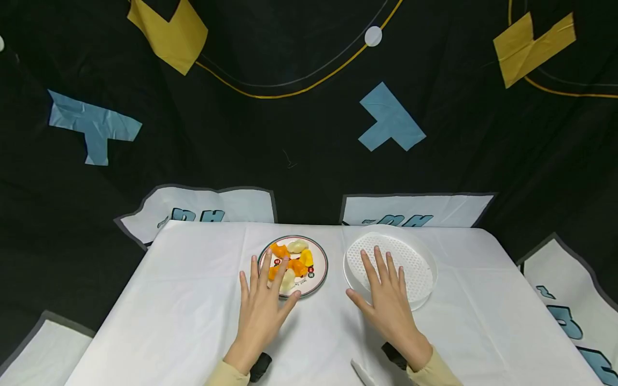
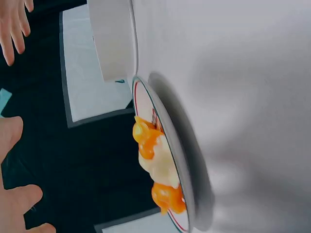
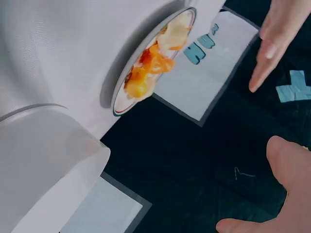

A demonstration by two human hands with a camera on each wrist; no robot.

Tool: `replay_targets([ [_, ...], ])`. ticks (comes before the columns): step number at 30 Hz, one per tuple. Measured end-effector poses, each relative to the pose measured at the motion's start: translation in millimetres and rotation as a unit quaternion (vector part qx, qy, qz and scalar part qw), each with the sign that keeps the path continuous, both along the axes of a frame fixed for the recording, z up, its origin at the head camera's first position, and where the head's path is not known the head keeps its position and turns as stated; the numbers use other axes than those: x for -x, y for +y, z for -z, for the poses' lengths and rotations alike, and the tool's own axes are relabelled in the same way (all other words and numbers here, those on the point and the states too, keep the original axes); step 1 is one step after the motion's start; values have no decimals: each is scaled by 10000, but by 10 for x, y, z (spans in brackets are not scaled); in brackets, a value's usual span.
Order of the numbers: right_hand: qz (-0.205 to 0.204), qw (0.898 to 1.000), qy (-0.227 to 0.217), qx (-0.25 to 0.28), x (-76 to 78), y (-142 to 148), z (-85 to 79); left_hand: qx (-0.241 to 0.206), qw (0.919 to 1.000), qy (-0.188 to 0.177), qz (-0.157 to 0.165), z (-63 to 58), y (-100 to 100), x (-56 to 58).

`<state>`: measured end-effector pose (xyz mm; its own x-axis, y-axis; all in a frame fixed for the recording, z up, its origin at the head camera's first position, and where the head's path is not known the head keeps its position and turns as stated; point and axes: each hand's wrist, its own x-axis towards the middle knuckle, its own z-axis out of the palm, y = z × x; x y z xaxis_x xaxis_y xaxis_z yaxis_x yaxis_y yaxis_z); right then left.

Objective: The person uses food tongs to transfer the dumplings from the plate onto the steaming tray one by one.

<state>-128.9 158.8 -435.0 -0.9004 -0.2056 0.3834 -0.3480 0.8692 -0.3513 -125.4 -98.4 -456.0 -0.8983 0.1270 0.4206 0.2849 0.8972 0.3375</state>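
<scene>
A round white plate (image 1: 318, 256) with green and red rim lines, bearing glossy orange, yellow and cream pieces (image 1: 298, 267), sits near the far edge of the white-covered worktop (image 1: 169, 300). The left hand (image 1: 262, 310) hovers at its near side, fingers spread; the right hand (image 1: 388, 308), likewise spread, hovers by a round white container with a perforated floor (image 1: 416, 257), nearer the far right corner.

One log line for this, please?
Left hand: empty, hovers near round white plate of orange, yellow, cream pieces | right hand: empty, hovers near round white perforated container
</scene>
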Motion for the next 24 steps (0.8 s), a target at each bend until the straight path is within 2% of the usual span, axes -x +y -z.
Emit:
replay_targets([
  [5,-121,9996,105,225,-85,80,-54,-663,9976,-167,87,5,-109,37],
  [9,-199,9985,86,507,-166,155,-83,-1341,9905,-262,138,16,-189,87],
  [16,-140,9958,-91,905,-340,305,-117,-2535,9649,-689,-3,44,-307,183],
  [20,8,9918,-383,1216,-447,386,-142,-2952,9518,-832,-75,80,-381,259],
  [24,258,9848,-731,1553,-565,457,-152,-3253,9387,-1136,-149,120,-437,346],
])
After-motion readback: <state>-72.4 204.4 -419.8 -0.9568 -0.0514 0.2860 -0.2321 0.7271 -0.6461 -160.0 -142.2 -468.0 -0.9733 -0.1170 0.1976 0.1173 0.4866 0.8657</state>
